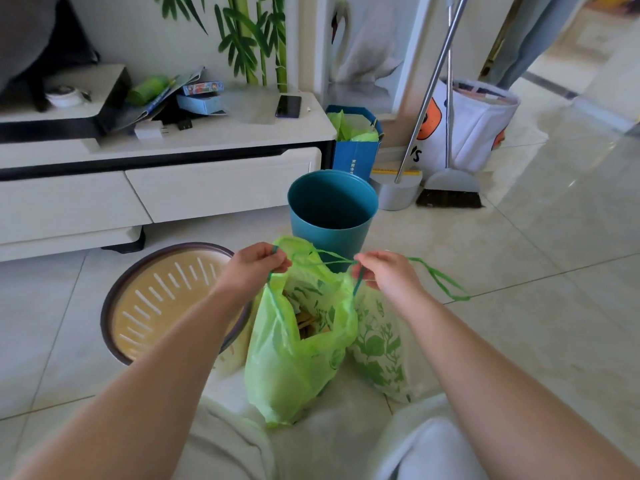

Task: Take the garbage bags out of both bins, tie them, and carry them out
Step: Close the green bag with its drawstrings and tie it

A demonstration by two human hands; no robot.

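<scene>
Living-room floor (519, 258) of glossy pale tiles, seen from above the person's lap. A light green garbage bag (294, 358), part full and open at the mouth, hangs between the knees of pale trousers (332, 441). The left hand (254, 268) has its fingers (277, 263) pinched on the darker green drawstring (332, 262) at the bag's left rim; the right hand (384, 273) has its fingers (363, 268) pinched on the same cord at the right rim, with a loose loop (443, 282) trailing out past the wrist. The cord runs taut between the two hands across the bag's mouth.

Just behind the bag stands a teal bin (332, 209), upright and without a liner. To the left, lying on the tiles, is a round slotted yellow lid or basket (162, 299) with a dark rim, partly covered by the left forearm. Beside the bag on the right is a white bag printed with green leaves (377, 344), touching it.

Along the back wall runs a low white cabinet with drawers (214, 181); its tabletop (242, 129) carries a dark phone (288, 106), small boxes (202, 98), a green bottle (147, 90) and plugs. At the cabinet's right end a blue paper bag (355, 157) holds green material. Further right, a broom (450, 195) and a dustpan (398, 192) lean against a white fabric hamper (474, 129). The wall bears bamboo (249, 39) and swan (367, 50) pictures.
</scene>
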